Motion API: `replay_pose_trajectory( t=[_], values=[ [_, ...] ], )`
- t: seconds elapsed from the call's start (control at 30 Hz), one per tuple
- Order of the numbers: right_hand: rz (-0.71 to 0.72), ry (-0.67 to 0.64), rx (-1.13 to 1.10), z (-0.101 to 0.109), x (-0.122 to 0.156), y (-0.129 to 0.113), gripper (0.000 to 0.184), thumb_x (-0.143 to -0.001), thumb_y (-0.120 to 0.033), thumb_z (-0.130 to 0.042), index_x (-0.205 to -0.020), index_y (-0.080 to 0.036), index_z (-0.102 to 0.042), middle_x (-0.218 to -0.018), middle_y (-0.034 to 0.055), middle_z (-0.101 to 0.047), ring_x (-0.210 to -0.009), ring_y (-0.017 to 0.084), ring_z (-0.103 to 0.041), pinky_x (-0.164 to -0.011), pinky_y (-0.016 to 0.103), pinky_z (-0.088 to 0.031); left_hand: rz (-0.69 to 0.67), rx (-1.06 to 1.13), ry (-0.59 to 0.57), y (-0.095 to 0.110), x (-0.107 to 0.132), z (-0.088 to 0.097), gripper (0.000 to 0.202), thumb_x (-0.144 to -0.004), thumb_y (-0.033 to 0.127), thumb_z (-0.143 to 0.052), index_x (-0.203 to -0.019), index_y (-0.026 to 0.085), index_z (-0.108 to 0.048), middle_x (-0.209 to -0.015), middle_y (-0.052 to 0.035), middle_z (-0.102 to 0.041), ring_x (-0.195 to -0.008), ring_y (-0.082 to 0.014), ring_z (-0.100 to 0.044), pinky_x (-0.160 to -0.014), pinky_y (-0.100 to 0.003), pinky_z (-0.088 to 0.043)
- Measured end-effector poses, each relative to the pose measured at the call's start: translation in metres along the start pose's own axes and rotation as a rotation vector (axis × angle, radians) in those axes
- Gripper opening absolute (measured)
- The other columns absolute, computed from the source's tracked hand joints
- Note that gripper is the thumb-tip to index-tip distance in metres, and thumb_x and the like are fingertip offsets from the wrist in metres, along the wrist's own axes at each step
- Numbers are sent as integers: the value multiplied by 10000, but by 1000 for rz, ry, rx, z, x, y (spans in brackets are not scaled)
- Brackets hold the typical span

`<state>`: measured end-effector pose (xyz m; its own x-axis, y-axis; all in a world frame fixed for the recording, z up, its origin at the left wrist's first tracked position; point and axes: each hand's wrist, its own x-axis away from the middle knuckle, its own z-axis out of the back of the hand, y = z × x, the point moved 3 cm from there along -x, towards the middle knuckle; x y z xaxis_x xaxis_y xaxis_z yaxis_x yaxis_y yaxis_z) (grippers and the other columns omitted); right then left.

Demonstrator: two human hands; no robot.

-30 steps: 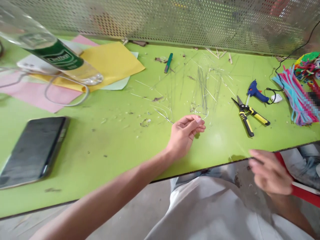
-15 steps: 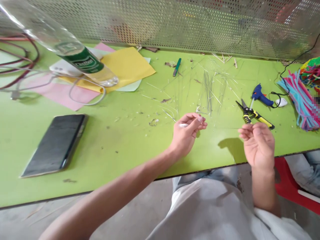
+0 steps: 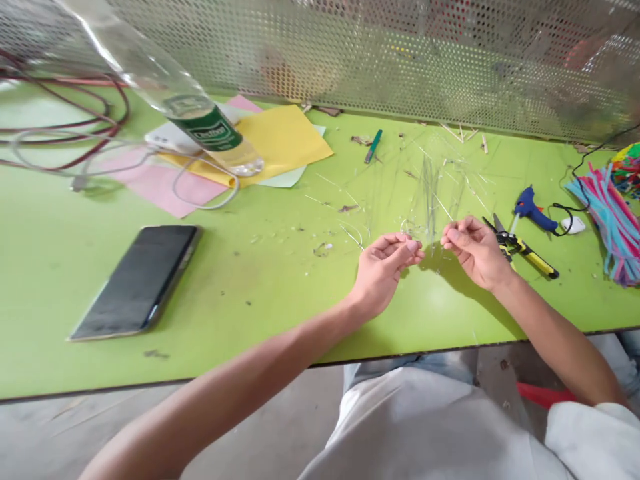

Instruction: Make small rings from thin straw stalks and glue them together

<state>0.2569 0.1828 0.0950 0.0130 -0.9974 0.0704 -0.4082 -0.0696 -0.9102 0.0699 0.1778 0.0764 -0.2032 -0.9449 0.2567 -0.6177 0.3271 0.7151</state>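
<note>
Above the green table (image 3: 280, 313), my left hand (image 3: 387, 270) is closed in a pinch, thumb against the fingers. What it holds is too small to make out. My right hand (image 3: 475, 250), just to its right, also pinches, with a faint thin wire at its fingertips. A narrow gap separates the two hands. Behind them lie several loose thin wires (image 3: 429, 193), spread over the tabletop. Pliers-like cutters (image 3: 533, 257) with yellow and black handles lie partly hidden behind my right hand, their blades apart.
A blue glue gun (image 3: 533, 208) and pipe cleaners (image 3: 613, 220) are at the right. A green cutter knife (image 3: 373, 147) lies farther back. Leftward are a phone (image 3: 137, 283), a tilted bottle (image 3: 215, 130), yellow paper (image 3: 285, 140) and cables (image 3: 113, 113). A perforated metal screen (image 3: 340, 60) borders the back.
My right hand has moved left and a little up, close to my left hand. My left hand stays pinched at nearly the same place. The view has shifted slightly left.
</note>
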Motion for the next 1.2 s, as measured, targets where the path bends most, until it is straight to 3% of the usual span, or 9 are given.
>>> replay_pose_trajectory(
  t=[0.17, 0.3, 0.5, 0.87, 1.2],
  values=[
    [2, 14, 112, -2, 9, 3, 386, -675, -393, -1044, -815, -220, -729, -829, -33, -802, -694, 113, -777, -704, 226, -688, -2, 6, 7, -5, 5, 0, 494, -560, 356, -1104, -843, 147, -758, -776, -24, -813, -683, -120, -778, -675, -192, -634],
    [-74, -50, 154, -2, 11, 5, 369, -736, -467, -1001, -922, -216, -803, -812, 10, -831, -701, 138, -789, -743, 268, -701, -25, -6, 21, -3, 7, 0, 491, -556, 363, -1103, -828, 144, -760, -782, -29, -817, -671, -127, -780, -664, -205, -642],
    [-81, -128, 114, -4, 12, 5, 304, -774, -444, -978, -891, -223, -806, -822, 13, -844, -686, 149, -799, -740, 292, -713, -39, -56, 13, -3, 7, 0, 490, -581, 399, -1091, -837, 138, -764, -775, -36, -809, -675, -152, -788, -650, -234, -650],
    [109, 32, 30, 4, 8, -3, 334, -772, -394, -974, -779, -235, -680, -872, -6, -864, -748, 141, -828, -703, 227, -709, -71, -54, 24, 1, 8, -1, 472, -609, 404, -1082, -854, 151, -768, -801, -36, -821, -683, -149, -796, -669, -239, -667],
    [141, 48, 0, 4, 8, -2, 350, -762, -380, -997, -762, -237, -678, -857, -12, -865, -731, 123, -822, -694, 193, -700, -106, -9, 16, 5, 11, -4, 448, -615, 390, -1088, -833, 145, -783, -769, -30, -820, -661, -129, -791, -644, -196, -666]
  ],
)
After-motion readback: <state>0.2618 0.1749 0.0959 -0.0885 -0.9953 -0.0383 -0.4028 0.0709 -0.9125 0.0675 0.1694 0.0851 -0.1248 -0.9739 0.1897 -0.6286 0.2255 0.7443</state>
